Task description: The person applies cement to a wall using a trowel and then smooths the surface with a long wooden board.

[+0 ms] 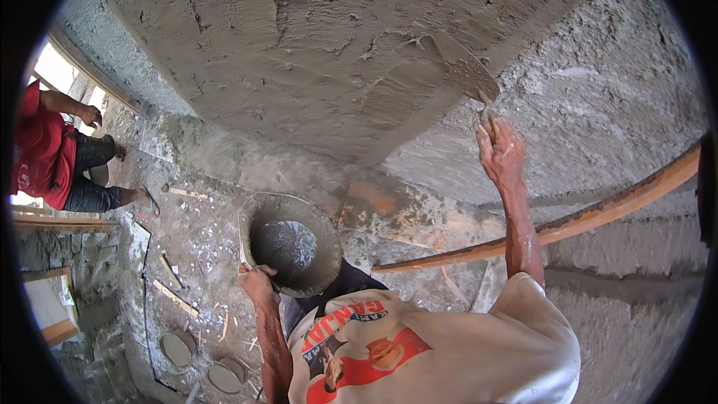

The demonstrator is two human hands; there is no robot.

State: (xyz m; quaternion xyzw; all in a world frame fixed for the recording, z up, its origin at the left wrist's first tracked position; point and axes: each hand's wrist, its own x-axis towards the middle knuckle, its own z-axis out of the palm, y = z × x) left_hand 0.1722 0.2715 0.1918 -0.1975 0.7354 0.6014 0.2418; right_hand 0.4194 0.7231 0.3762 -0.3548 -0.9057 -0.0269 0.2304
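Note:
My right hand (501, 153) is closed around the handle of a plastering trowel (467, 71). The trowel's mortar-smeared blade lies against wet grey plaster (262, 82), near the border with a rougher, paler wall surface (613, 97). Low in front of my body, my left hand (258, 282) grips the rim of a mortar-coated bucket (327, 254). Inside the bucket, some wet grey mortar shows at the bottom. Part of the handle is hidden by my right fingers.
A long wooden board (613, 217) slants across the right side, behind my right forearm. At far left is another person in a red shirt (48, 157). Two more buckets (177, 348) stand on the littered floor, near loose wood strips (176, 299).

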